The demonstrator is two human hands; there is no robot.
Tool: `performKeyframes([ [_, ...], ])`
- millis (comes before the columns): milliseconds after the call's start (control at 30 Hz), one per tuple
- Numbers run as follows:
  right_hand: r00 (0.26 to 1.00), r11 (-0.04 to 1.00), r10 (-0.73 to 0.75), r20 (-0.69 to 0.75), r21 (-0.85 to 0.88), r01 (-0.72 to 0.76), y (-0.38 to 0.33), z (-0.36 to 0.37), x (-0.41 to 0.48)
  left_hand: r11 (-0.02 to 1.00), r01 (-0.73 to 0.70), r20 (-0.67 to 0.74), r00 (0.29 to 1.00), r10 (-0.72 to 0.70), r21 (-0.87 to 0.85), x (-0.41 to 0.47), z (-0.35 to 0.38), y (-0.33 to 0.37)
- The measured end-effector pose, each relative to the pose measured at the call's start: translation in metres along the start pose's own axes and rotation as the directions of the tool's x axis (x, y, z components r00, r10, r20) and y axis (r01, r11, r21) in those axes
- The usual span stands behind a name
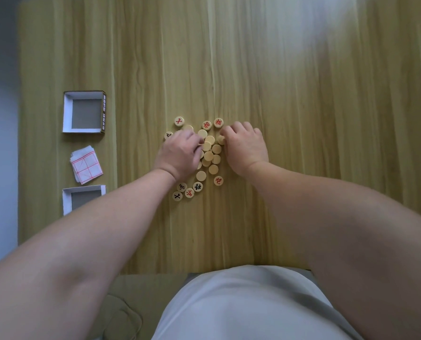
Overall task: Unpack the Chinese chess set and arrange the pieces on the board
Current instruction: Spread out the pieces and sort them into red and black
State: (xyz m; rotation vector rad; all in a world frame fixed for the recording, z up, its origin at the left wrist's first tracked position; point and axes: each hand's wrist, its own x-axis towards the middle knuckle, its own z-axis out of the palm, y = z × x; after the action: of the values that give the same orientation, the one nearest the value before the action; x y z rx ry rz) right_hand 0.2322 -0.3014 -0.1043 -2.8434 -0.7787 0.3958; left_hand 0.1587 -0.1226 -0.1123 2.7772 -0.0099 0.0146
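Wide bare tabletop [302, 94] lies beyond and right of the heap of chess pieces [209, 153]; the left hand [180, 153] and right hand [246, 148] close in on its sides; along the left edge stand an open box half [67, 111], the folded paper board [86, 165] and a second box half [84, 188], well apart from the heap.
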Motion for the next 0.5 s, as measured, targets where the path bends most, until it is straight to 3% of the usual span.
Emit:
performKeyframes([
  [167, 0.984, 0.981, -0.168, 0.061, -0.089, 0.173, 0.001, 0.0, -0.016, 0.999, -0.034, -0.031, 0.999, 0.035, 0.019, -0.02, 0.003, 0.004],
  [500, 0.974, 0.976, -0.183, 0.135, -0.097, 0.197, -0.006, -0.006, -0.048, 0.995, 0.065, -0.034, 0.997, -0.063, 0.072, -0.047, -0.008, -0.002],
])
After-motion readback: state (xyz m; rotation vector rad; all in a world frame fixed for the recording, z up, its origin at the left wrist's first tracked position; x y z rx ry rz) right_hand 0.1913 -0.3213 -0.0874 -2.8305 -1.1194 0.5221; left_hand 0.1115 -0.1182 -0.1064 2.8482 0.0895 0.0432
